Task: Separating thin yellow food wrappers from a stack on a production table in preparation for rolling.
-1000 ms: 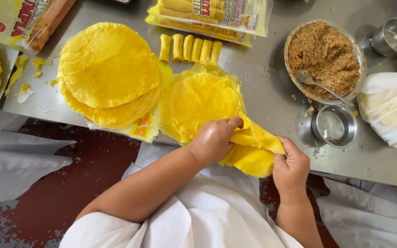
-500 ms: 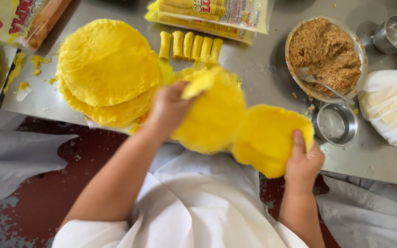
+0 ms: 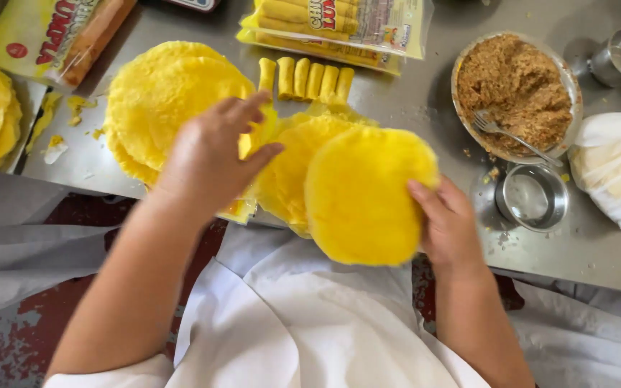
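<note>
Nearest us, our right hand grips 1 round yellow wrapper by its right edge, fingers pinched on it, holding it over the table's near edge. Our left hand hovers with fingers spread and released, grasping nothing, above the stack of wrappers. Beyond lie 5 rolled yellow sticks, a bowl of brown filling with a fork, and a small steel cup.
</note>
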